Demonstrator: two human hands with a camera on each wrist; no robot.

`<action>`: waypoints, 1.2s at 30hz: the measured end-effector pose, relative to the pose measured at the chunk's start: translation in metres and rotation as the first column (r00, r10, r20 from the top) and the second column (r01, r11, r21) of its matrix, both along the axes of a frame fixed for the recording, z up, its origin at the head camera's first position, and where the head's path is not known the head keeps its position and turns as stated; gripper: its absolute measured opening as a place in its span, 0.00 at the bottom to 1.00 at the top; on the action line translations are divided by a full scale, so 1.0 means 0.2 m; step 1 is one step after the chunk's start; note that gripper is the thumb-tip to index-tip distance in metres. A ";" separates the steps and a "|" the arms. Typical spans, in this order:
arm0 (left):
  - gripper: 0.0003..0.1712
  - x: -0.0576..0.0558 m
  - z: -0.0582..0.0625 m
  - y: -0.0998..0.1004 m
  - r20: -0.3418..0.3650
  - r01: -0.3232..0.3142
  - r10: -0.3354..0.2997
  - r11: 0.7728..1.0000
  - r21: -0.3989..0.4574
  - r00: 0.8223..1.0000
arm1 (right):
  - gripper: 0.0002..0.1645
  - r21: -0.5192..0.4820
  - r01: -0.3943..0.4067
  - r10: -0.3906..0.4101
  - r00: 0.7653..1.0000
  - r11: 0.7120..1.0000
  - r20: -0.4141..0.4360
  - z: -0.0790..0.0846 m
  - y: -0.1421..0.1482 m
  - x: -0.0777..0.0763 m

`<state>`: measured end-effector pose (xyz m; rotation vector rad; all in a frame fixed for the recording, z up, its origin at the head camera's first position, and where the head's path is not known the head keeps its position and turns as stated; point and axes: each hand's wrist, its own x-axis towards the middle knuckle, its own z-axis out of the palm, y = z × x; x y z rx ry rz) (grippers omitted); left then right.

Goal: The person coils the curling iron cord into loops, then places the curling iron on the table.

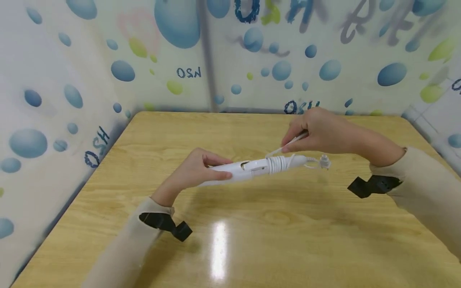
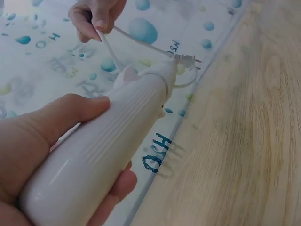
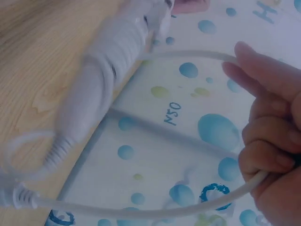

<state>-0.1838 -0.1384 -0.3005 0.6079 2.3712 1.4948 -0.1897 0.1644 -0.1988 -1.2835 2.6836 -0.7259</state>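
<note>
My left hand (image 1: pixel 196 170) grips a white, tube-shaped electric appliance (image 1: pixel 239 173) by its smooth rounded end, the thumb lying along its side in the left wrist view. The appliance is held tilted over the table, its far end to the right. Several turns of white power cord (image 1: pixel 276 164) wrap around its narrower end. A two-pin plug (image 1: pixel 325 161) dangles beyond the tip. Above the coils, my right hand (image 1: pixel 322 132) pinches a loose stretch of that cord; in the right wrist view, the cord (image 3: pixel 150 212) runs in a wide loop through the curled fingers to the plug.
Beneath both hands lies a wooden table (image 1: pixel 273 240) with a bright light reflection near its front. Walls (image 1: pixel 230 60) printed with blue and green drops stand at the back and sides. Black straps with small dark blocks sit on both wrists.
</note>
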 end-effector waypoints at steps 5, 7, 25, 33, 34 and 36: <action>0.20 0.02 0.00 0.01 -0.047 -0.152 0.154 0.987 0.048 0.987 | 0.11 0.058 0.000 0.000 1.000 0.998 -0.015 0.01 -0.01 0.07; 0.21 0.02 0.01 0.00 -0.055 -0.206 0.211 0.975 0.086 0.976 | 0.13 0.063 -0.007 0.008 1.000 0.998 -0.018 0.00 -0.02 0.10; 0.15 0.08 0.15 -0.02 0.075 -0.131 0.108 0.840 0.527 0.991 | 0.32 -0.457 -0.181 0.341 0.892 0.871 0.296 -0.35 0.21 0.11; 0.13 0.10 0.14 -0.01 0.018 0.020 -0.034 0.846 0.533 0.999 | 0.23 -0.418 -0.302 0.504 0.661 0.857 0.556 -0.45 0.25 -0.01; 0.14 0.11 0.14 -0.01 0.008 0.037 -0.049 0.845 0.533 0.999 | 0.22 -0.403 -0.323 0.513 0.620 0.856 0.593 -0.47 0.26 -0.03; 0.14 0.11 0.13 -0.02 -0.013 0.075 -0.080 0.840 0.538 0.997 | 0.19 -0.365 -0.361 0.513 0.574 0.858 0.638 -0.48 0.25 -0.06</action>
